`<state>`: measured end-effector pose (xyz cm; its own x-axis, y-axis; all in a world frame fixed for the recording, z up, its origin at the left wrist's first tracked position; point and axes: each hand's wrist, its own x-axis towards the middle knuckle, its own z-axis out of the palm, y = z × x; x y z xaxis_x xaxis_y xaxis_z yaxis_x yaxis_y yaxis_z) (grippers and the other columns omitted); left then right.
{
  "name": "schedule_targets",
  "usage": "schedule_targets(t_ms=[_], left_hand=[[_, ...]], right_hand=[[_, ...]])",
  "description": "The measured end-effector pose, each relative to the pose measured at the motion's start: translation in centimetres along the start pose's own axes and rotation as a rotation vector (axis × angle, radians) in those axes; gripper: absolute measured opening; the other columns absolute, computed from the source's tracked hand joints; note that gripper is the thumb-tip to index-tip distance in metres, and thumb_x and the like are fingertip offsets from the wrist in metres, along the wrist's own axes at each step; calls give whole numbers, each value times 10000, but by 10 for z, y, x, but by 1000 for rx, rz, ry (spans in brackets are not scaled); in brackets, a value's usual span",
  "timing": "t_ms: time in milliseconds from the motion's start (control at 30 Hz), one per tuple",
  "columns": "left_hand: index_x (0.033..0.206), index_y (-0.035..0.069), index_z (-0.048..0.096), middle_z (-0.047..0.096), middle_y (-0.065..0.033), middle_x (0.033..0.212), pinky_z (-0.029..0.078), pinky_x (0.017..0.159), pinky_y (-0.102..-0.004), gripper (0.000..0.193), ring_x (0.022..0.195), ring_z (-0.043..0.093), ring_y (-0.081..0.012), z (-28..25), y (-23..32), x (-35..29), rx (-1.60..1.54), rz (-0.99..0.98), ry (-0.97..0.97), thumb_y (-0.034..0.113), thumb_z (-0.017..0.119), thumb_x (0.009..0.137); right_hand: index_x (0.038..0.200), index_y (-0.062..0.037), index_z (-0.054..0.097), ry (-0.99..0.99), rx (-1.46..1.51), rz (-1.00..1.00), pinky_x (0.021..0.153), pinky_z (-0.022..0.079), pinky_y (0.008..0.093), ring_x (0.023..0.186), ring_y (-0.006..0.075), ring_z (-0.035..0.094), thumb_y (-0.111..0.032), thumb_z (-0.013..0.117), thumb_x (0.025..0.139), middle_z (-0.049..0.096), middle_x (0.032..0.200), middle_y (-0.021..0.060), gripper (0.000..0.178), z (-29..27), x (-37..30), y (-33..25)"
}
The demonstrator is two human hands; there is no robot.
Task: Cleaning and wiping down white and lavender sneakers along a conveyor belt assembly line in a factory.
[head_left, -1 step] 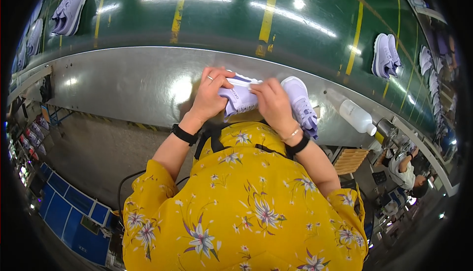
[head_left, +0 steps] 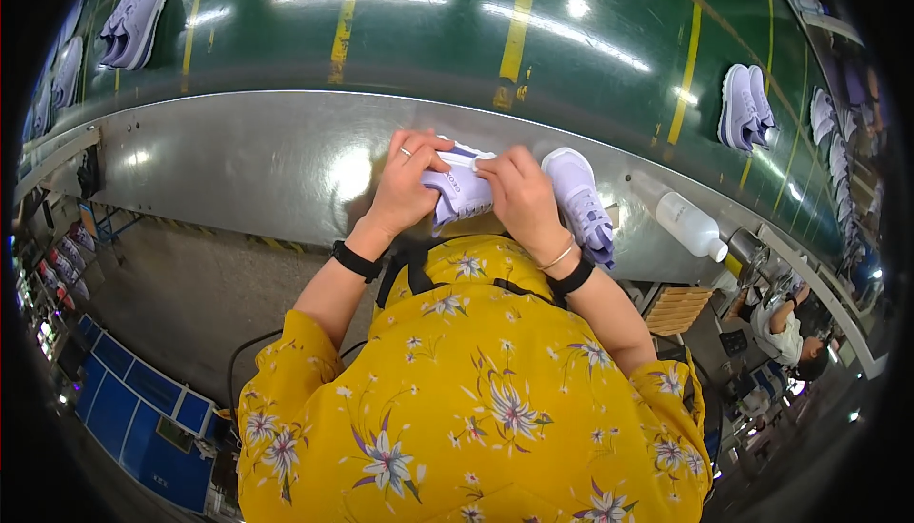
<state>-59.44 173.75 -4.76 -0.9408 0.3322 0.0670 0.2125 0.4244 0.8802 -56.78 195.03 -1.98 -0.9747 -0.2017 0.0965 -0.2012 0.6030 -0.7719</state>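
A lilac sneaker (head_left: 461, 184) lies on its side above the metal ledge, its white sole edge turned up and away from me. My left hand (head_left: 409, 180) is closed round its left end, fingers over the sole edge. My right hand (head_left: 524, 197) is pinched, its fingertips pressed against the sneaker's side by the sole. A small white bit shows at those fingertips; its kind is too small to make out. Just right of my right hand, a second lilac sneaker (head_left: 583, 197) stands with its toe pointing away; the wrist partly covers its near end.
A steel ledge (head_left: 257, 152) runs along a green conveyor belt (head_left: 419, 38) with yellow stripes. Lilac pairs (head_left: 138, 19) ride at far left and at right (head_left: 745, 109). A white plastic bottle (head_left: 687, 225) lies on the ledge's right, beside a metal container (head_left: 747, 252).
My right hand has moved slightly left along the sneaker's side, its fingertips now nearer my left hand. My left hand and the second sneaker stay in place.
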Motion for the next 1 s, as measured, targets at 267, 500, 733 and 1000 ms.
schedule_targets(t_ms=[267,500,733,1000], left_hand=[[807,55,586,690,-62,1100,497,942,-425,320,1118,570,-356,2,-2,-2,13,42,9,-140,657,564],[811,56,584,691,-65,1103,482,953,-422,311,1129,573,-364,2,1,-4,18,39,21,-129,683,582],[812,54,583,690,-73,1098,478,959,-428,305,1142,566,-366,7,1,-9,25,47,19,-125,673,581],[812,52,586,689,-73,1101,473,988,-448,301,1131,568,-375,11,4,-8,19,28,29,-136,645,585]], right_hand=[[962,-40,681,6,-120,108,656,519,397,750,312,609,42,706,820,579,855,117,166,-36,-41,17],[937,-28,669,9,-53,53,640,502,394,753,319,596,22,702,830,566,849,127,123,-11,-18,-2],[966,-22,677,72,-105,92,635,503,384,741,316,602,31,702,839,576,841,125,140,-37,-60,17],[929,-22,659,119,-114,108,619,509,399,745,322,609,17,702,838,566,844,127,108,-24,-45,5]])
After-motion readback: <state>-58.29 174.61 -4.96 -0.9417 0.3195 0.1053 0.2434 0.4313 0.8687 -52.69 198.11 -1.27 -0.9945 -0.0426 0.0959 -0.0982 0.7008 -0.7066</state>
